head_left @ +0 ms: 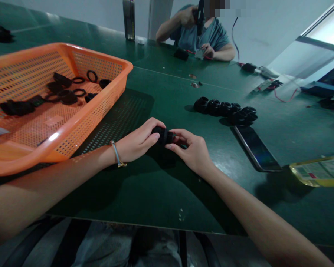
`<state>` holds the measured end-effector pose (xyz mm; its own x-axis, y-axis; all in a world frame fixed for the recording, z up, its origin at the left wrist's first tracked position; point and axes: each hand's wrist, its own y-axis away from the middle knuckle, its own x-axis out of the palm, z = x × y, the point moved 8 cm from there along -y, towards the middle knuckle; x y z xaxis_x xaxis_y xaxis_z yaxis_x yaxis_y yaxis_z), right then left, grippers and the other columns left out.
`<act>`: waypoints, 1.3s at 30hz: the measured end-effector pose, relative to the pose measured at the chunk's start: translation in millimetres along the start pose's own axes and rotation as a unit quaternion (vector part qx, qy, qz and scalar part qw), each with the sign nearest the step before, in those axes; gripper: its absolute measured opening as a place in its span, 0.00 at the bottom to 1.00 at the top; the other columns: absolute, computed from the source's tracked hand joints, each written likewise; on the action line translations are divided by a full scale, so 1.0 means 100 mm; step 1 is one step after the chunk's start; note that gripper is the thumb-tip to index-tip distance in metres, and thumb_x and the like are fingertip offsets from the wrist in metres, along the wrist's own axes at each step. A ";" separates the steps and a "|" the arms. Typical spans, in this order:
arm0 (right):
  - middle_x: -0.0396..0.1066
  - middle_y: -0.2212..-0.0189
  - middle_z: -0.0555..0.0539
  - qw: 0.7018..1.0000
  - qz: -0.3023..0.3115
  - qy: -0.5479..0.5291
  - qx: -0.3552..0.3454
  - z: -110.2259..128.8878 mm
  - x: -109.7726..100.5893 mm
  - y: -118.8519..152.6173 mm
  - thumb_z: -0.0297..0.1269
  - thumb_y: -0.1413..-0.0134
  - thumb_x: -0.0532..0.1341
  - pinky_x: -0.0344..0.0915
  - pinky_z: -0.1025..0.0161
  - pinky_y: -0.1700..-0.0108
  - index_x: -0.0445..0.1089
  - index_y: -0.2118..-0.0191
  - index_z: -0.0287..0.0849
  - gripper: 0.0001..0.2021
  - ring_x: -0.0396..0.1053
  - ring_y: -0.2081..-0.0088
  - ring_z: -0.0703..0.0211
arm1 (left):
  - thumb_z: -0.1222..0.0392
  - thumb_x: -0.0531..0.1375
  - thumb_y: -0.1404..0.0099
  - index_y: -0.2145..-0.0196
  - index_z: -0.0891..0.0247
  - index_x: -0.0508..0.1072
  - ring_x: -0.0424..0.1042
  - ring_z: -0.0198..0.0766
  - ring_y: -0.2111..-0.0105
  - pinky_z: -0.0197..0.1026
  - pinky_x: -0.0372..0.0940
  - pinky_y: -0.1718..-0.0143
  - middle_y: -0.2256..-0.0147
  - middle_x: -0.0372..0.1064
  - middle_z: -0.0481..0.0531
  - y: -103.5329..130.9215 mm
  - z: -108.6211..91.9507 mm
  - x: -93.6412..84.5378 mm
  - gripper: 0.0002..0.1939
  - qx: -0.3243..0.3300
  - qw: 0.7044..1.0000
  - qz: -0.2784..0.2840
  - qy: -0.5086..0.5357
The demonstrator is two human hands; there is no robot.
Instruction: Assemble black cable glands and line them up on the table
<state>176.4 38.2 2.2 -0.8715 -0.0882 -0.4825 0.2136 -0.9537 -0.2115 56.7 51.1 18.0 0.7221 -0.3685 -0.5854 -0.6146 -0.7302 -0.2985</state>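
Between both hands, just above the green table, is a small black round fitting (163, 135) with a ring around its middle. My left hand (140, 139) is closed on its left end, thumb in front and fingers behind. On the right end, the thumb and fingertips of my right hand (190, 148) pinch the same part. Details of the fitting are hard to make out in the dark. Several similar black fittings (225, 108) stand in a cluster farther back on the right. Loose black rings and parts (67, 96) lie inside the orange basket (91, 128) at the left.
A phone (257, 147) lies right of my right hand, with a yellow packet (320, 170) beyond it. Across the green table (156, 87) a person (196, 33) holds a dark tool. Wires and small parts (267, 85) lie at the far right. A dark upright device (128, 20) stands at the back.
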 end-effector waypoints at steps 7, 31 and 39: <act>0.72 0.75 0.52 1.000 0.000 0.002 0.002 0.00 0.00 0.00 0.36 0.54 0.64 0.67 0.63 0.68 0.70 0.61 0.42 0.11 0.70 0.73 0.62 | 0.61 0.45 0.37 0.57 0.65 0.61 0.63 0.41 0.59 0.46 0.63 0.55 0.61 0.61 0.55 0.00 -0.01 0.00 0.12 0.003 1.000 0.000 0.001; 0.70 0.75 0.53 0.999 0.005 -0.027 -0.020 0.06 0.00 0.03 0.35 0.54 0.63 0.67 0.62 0.68 0.64 0.57 0.43 0.16 0.69 0.73 0.62 | 0.60 0.45 0.37 0.57 0.66 0.61 0.62 0.41 0.60 0.44 0.62 0.56 0.61 0.61 0.54 0.00 0.00 -0.01 0.13 0.000 1.000 -0.004 0.009; 0.69 0.76 0.54 0.999 0.000 -0.032 -0.019 0.04 0.01 0.01 0.31 0.54 0.62 0.66 0.62 0.66 0.64 0.59 0.43 0.14 0.70 0.72 0.62 | 0.60 0.45 0.37 0.57 0.67 0.60 0.62 0.40 0.62 0.43 0.62 0.60 0.63 0.59 0.54 0.00 0.02 0.00 0.13 -0.006 1.000 -0.001 0.015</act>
<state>174.3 35.6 5.5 -0.8976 -0.1070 -0.4276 0.2284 -0.9426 -0.2436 56.2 52.3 16.8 0.7329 -0.3833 -0.5620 -0.6089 -0.7382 -0.2906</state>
